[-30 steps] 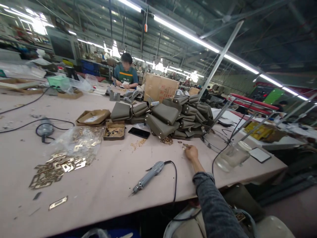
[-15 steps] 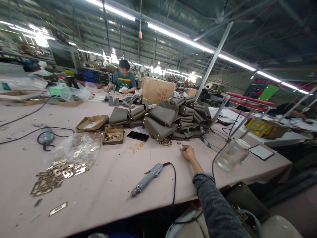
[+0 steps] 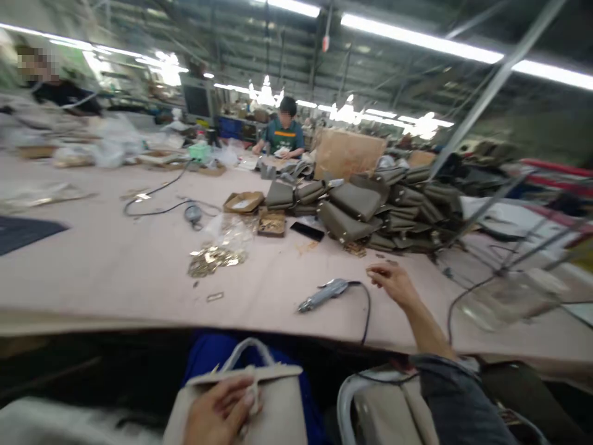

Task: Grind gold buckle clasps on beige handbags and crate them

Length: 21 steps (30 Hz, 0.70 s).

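Left hand gripping a cream bag under the table edge, right hand reaching among small fittings.

The left hand (image 3: 221,413) is wrapping its fingers around the pale strap handle of the cream smooth-skinned handbag (image 3: 287,408), which is sitting low in front of the person, below the pinkish cloth-covered worktable (image 3: 115,259). The right hand (image 3: 393,281) is hovering over the tabletop with its fingers drawn narrow, and blur is hiding whether they are pinching anything. The grey corded electric screwdriver (image 3: 324,294) is lying just beside it, with the heap of olive-grey leather bags (image 3: 356,201) behind. This is looking like a parts-gathering step. Any fitting work is calling for the bag up on the table and a steady pinch.
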### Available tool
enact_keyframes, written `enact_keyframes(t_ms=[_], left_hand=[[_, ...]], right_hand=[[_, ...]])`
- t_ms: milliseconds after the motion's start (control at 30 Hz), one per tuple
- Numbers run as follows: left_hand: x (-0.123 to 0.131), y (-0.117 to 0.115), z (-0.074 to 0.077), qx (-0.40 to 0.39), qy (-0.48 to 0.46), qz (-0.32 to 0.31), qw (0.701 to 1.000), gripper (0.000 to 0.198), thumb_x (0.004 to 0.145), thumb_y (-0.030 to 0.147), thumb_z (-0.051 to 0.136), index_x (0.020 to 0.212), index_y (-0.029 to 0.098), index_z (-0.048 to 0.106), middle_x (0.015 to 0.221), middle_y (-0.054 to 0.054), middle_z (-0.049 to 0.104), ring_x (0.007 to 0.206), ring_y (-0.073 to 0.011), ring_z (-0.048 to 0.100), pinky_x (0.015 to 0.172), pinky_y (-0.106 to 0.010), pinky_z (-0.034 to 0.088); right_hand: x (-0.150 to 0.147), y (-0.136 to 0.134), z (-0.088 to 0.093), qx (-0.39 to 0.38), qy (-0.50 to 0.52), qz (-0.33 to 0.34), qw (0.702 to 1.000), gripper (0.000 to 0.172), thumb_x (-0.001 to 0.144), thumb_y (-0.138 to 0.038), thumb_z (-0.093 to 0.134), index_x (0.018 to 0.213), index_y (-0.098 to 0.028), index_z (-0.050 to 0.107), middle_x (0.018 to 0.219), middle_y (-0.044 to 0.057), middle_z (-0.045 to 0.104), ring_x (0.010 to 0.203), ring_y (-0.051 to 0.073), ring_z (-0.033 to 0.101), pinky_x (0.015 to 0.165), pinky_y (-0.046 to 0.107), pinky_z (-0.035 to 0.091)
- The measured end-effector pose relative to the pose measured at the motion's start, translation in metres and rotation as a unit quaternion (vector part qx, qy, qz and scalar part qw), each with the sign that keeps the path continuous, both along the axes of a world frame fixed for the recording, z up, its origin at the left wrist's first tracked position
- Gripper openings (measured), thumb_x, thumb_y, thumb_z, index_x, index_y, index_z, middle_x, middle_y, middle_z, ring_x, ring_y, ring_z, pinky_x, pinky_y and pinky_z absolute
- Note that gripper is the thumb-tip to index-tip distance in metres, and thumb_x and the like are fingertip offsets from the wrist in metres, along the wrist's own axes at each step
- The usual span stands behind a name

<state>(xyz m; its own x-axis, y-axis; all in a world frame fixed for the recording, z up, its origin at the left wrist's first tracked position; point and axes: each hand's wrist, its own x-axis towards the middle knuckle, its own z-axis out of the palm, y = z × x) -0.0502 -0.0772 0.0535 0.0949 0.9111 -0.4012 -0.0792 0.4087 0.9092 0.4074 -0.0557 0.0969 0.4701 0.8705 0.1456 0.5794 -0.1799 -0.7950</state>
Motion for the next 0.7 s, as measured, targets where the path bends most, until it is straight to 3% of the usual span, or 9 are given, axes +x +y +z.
enact_keyframes(t_ms=[33,133,233,333,433,533,700], left_hand=[[-0.004,-0.001,0.001,0.002,-0.013,-0.056,0.998,0.054,0.05,0.053,0.094,0.086,0.017,0.077,0.075,-0.011,0.079,0.072,-0.0325,0.077,0.066,-0.038,0.063],[-0.015,-0.003,-0.006,0.018,-0.046,-0.077,0.996,0.051,0.06,0.047,0.091,0.094,0.012,0.074,0.078,-0.013,0.079,0.07,-0.0281,0.077,0.062,-0.032,0.06],[-0.021,-0.008,-0.017,0.004,-0.085,-0.07,0.994,0.049,0.066,0.041,0.089,0.099,0.009,0.072,0.084,-0.016,0.079,0.073,-0.027,0.078,0.062,-0.03,0.06],[-0.021,-0.017,-0.022,0.015,-0.102,-0.059,0.993,0.044,0.071,0.034,0.087,0.102,0.01,0.067,0.084,-0.015,0.079,0.072,-0.0252,0.077,0.061,-0.028,0.059],[-0.021,-0.022,-0.021,0.028,-0.113,-0.04,0.992,0.042,0.073,0.03,0.086,0.101,0.014,0.059,0.08,-0.012,0.079,0.068,-0.0229,0.076,0.061,-0.027,0.059],[-0.022,-0.023,-0.02,0.026,-0.116,-0.035,0.992,0.039,0.073,0.029,0.086,0.096,0.015,0.058,0.077,-0.011,0.078,0.065,-0.0224,0.076,0.059,-0.027,0.059],[-0.026,-0.023,-0.02,0.008,-0.125,-0.034,0.991,0.036,0.071,0.031,0.086,0.091,0.013,0.062,0.076,-0.01,0.077,0.065,-0.0228,0.075,0.061,-0.031,0.061]], right_hand=[[-0.027,-0.007,0.0,0.029,0.018,0.056,0.998,0.039,0.08,-0.047,0.074,0.101,-0.014,0.076,0.086,0.009,0.071,0.069,0.018,0.062,0.062,0.03,0.051],[-0.11,-0.026,-0.001,0.068,0.076,0.186,0.977,0.025,0.086,-0.04,0.075,0.102,-0.021,0.077,0.092,0.008,0.069,0.077,0.018,0.063,0.069,0.031,0.053],[-0.187,-0.042,-0.004,0.025,0.13,0.299,0.945,0.021,0.094,-0.036,0.066,0.107,-0.024,0.077,0.095,0.008,0.066,0.082,0.018,0.063,0.072,0.03,0.053],[-0.242,-0.048,-0.013,-0.016,0.151,0.364,0.919,0.021,0.096,-0.033,0.064,0.11,-0.024,0.076,0.098,0.007,0.067,0.086,0.018,0.064,0.074,0.029,0.053],[-0.269,-0.04,-0.019,-0.03,0.167,0.358,0.918,0.016,0.09,-0.032,0.071,0.1,-0.021,0.076,0.094,0.006,0.07,0.087,0.019,0.065,0.08,0.029,0.053],[-0.281,-0.031,-0.016,-0.051,0.178,0.367,0.912,0.01,0.086,-0.029,0.074,0.088,-0.019,0.075,0.086,0.004,0.072,0.082,0.018,0.066,0.077,0.028,0.052],[-0.297,-0.024,-0.01,-0.091,0.117,0.414,0.898,0.01,0.084,-0.02,0.069,0.083,-0.022,0.079,0.085,0.002,0.075,0.081,0.018,0.069,0.08,0.028,0.053]])
